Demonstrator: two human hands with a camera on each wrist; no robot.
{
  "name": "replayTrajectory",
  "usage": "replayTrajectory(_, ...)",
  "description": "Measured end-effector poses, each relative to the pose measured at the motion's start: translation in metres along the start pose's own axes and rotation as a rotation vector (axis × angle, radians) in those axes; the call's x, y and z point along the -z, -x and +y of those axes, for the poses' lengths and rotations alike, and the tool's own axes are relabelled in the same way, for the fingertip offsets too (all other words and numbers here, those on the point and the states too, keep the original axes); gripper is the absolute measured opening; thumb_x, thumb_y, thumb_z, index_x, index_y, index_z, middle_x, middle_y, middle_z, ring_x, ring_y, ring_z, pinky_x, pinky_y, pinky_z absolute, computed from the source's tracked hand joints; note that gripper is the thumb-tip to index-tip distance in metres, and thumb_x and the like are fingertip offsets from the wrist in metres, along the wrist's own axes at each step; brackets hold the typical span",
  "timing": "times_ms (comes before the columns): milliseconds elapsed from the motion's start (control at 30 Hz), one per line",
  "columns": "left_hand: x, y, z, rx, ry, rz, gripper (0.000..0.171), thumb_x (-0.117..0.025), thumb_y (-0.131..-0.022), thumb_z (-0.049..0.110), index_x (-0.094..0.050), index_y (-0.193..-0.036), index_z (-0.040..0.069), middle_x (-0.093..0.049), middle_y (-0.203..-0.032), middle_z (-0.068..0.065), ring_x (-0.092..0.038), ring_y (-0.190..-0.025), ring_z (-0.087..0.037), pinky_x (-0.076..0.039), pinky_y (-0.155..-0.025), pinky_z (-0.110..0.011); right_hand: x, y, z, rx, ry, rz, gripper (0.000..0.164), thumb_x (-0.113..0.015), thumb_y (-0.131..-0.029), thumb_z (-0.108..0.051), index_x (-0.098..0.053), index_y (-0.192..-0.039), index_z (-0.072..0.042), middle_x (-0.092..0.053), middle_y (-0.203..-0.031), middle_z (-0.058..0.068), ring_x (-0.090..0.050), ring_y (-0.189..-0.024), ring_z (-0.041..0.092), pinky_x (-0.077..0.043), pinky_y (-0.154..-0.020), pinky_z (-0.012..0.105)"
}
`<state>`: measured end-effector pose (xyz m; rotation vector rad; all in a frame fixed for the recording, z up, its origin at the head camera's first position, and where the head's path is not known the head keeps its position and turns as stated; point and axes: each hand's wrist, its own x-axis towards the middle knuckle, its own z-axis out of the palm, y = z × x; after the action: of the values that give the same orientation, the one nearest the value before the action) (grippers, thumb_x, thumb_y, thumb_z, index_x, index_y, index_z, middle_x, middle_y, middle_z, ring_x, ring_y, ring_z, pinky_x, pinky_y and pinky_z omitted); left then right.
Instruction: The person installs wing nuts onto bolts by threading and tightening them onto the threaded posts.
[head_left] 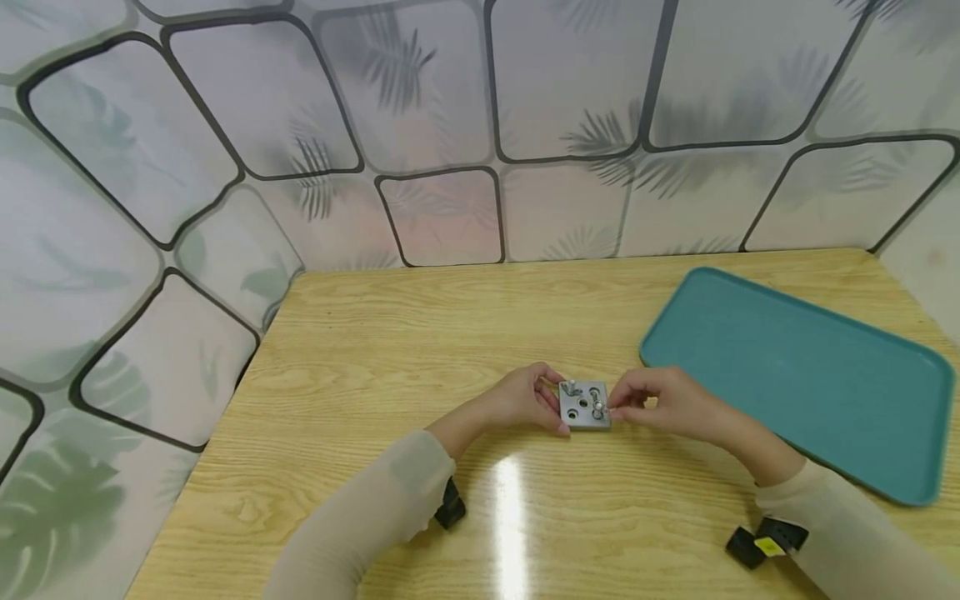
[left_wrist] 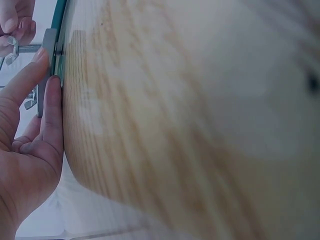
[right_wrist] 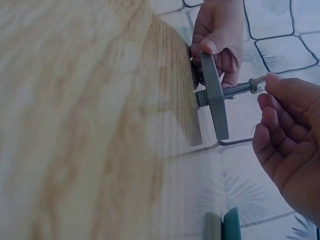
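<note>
A small grey metal plate (head_left: 583, 421) with round holes and a slot is held above the table, and two bolts with wing nuts pass through it. My left hand (head_left: 522, 398) grips the plate by its left edge, thumb and fingers on opposite sides. On the right side, my right hand (head_left: 671, 402) pinches the wing nut (right_wrist: 257, 84) near the end of a threaded bolt (right_wrist: 236, 91). That bolt's head sticks out beneath the plate in the right wrist view. A second wing nut (left_wrist: 31, 102) sits close to the plate in the left wrist view.
A teal tray (head_left: 795, 375) lies at an angle on the right of the wooden table (head_left: 405, 333). Patterned wall covering (head_left: 442, 217) stands behind and to the left. Black wrist straps (head_left: 780, 533) show under both sleeves.
</note>
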<state>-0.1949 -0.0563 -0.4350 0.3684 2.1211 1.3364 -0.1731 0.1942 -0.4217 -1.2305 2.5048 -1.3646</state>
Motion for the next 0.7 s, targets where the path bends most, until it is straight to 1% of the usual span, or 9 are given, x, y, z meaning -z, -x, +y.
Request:
replayTrajectory(133,0.001,0.0,0.0,0.0,0.001,-0.003,0.066,-0.085,-0.066,0.003,-0.05,-0.122,0.004,-0.066,-0.086,-0.004,-0.062,-0.077,-0.013,-0.051,-0.07,-0.023,0.001,0.001,0.0,-0.081,-0.034,0.015,0.011,-0.069,-0.082,0.003,-0.068,-0.088,-0.007,-0.067,-0.081,-0.002,-0.054,-0.068,0.0,-0.047,-0.056,0.024)
replayTrajectory(200,0.0,0.0,0.001,-0.001,0.002,-0.004,0.066,-0.085,-0.066,0.003,-0.051,-0.122,0.004,-0.066,-0.086,-0.004,-0.062,-0.077,-0.013,-0.051,-0.07,-0.023,0.001,0.001,0.0,-0.123,-0.043,0.024,0.009,-0.07,-0.083,0.0,-0.068,-0.089,-0.006,-0.065,-0.08,-0.002,-0.053,-0.068,0.001,-0.046,-0.056,0.024)
replayTrajectory(267,0.0,0.0,0.0,-0.003,0.003,-0.007,0.066,-0.085,-0.066,0.003,-0.051,-0.122,0.004,-0.066,-0.086,-0.004,-0.062,-0.077,-0.013,-0.051,-0.07,-0.023,-0.001,0.0,-0.001,-0.155,-0.05,0.029,0.01,-0.072,-0.081,-0.003,-0.068,-0.09,-0.006,-0.063,-0.078,-0.004,-0.052,-0.065,0.002,-0.045,-0.054,0.023)
replayTrajectory(467,0.0,0.0,-0.001,0.002,-0.003,-0.004,0.066,-0.086,-0.065,0.004,-0.051,-0.121,0.005,-0.066,-0.086,-0.004,-0.062,-0.077,-0.013,-0.05,-0.07,-0.023,-0.01,-0.003,0.002,-0.178,-0.046,0.059,0.019,-0.077,-0.076,-0.007,-0.068,-0.092,-0.004,-0.063,-0.076,-0.004,-0.054,-0.065,0.002,-0.047,-0.056,0.022)
replayTrajectory(567,0.0,0.0,-0.002,0.003,-0.005,-0.005,0.066,-0.086,-0.065,0.004,-0.051,-0.121,0.005,-0.066,-0.086,-0.004,-0.063,-0.077,-0.013,-0.05,-0.07,-0.023,-0.014,-0.005,0.002,-0.192,-0.043,0.061,0.019,-0.078,-0.076,-0.008,-0.067,-0.092,-0.003,-0.063,-0.076,-0.004,-0.054,-0.065,0.002,-0.048,-0.057,0.023)
replayTrajectory(700,0.0,0.0,-0.001,0.001,-0.007,-0.005,0.066,-0.085,-0.065,0.005,-0.051,-0.121,0.006,-0.066,-0.086,-0.004,-0.063,-0.077,-0.014,-0.05,-0.07,-0.024,-0.015,-0.006,0.001,-0.22,-0.065,0.051,0.018,-0.077,-0.077,-0.008,-0.067,-0.091,-0.003,-0.062,-0.075,-0.004,-0.054,-0.065,0.003,-0.047,-0.057,0.023)
